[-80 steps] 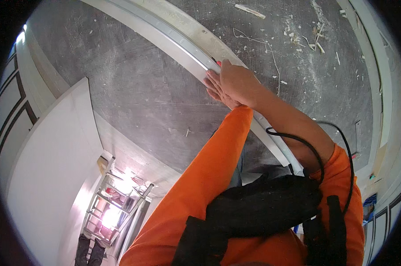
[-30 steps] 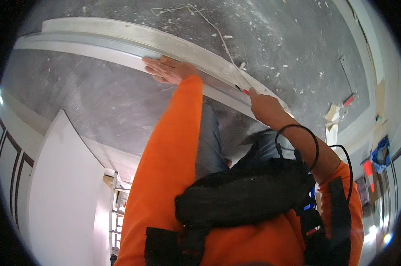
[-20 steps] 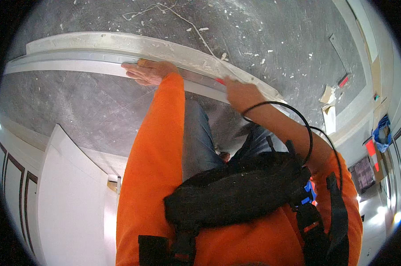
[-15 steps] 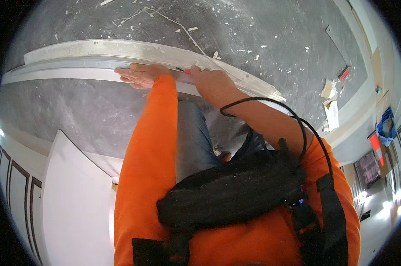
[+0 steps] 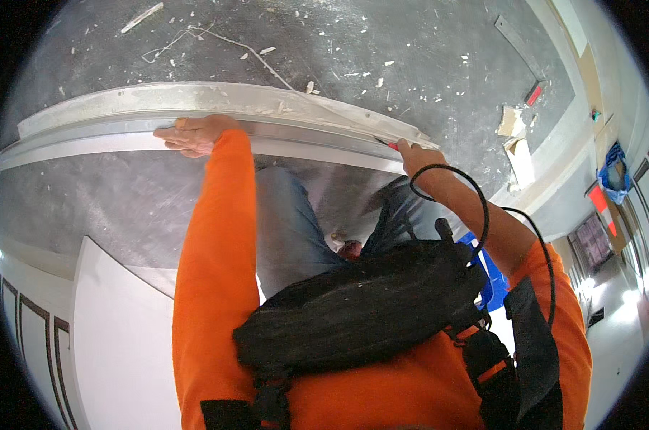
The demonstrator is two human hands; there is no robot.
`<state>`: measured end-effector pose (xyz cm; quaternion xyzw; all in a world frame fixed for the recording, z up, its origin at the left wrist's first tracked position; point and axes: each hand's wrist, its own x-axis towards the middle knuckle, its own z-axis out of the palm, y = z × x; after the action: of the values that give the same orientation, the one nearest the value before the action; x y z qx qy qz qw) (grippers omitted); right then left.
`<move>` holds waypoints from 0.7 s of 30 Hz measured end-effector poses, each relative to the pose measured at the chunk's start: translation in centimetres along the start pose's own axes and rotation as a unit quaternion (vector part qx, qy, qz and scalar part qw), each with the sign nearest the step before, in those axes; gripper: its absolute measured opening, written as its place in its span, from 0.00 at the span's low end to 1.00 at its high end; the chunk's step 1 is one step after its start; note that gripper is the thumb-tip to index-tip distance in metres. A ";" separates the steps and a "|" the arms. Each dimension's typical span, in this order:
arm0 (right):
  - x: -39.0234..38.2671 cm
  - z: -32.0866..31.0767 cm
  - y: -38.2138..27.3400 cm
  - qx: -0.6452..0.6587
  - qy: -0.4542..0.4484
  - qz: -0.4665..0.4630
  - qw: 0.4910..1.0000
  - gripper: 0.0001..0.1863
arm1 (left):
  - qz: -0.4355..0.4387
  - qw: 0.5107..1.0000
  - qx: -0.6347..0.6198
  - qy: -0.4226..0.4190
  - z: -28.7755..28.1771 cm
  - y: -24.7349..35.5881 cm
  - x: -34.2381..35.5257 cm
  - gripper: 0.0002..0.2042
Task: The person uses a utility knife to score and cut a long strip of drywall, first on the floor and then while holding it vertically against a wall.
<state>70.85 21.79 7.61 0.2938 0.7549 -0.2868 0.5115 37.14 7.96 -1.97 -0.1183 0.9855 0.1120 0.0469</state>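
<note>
"What's nearest the knees?"

"A white strip (image 5: 102,145), with the rail (image 5: 124,127) lying along its far side, on the grey floor (image 5: 109,190). I can't make out whether the two are joined."

"How would the rail handle?"

"It looks like thin metal, so I'd guess light for its length and fairly stiff, though apt to flex if lifted by one end. The face seems smooth and could skid under a sideways push. Better pressed down from above, or lifted at two well-spread places. The strip's edges may chip."

"And the hands?"

"The left hand (image 5: 199,135) is laid out flat, palm down, fingers straight and close together, pressing on the rail and gripping nothing. The right hand (image 5: 420,158) is curled around a red tool (image 5: 392,145) near the rail's right end, its thin tip pointing left."

"Beyond that?"

"A pale strip (image 5: 231,94) just past the rail, then a thin cord (image 5: 267,66) among white crumbs. Off to the right, well apart, lies a flat blade (image 5: 517,44) with a red end."
</note>
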 end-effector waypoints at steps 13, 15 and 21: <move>-5.3 6.2 9.4 0.159 0.221 0.097 0.957 0.17 | -0.063 0.995 -0.068 -0.031 -1.4 2.2 -2.1 0.36; -2.8 4.9 7.0 0.139 0.247 0.068 0.957 0.18 | -0.069 0.997 -0.026 -0.026 -2.0 1.1 -1.3 0.37; 2.5 0.9 2.9 0.098 0.252 -0.054 0.961 0.21 | -0.093 0.994 -0.022 -0.049 -2.4 2.1 -1.7 0.39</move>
<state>72.77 23.42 4.61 0.3636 0.8426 -0.3030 0.2571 38.14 9.78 1.05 -0.2044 0.9642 0.1343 0.1030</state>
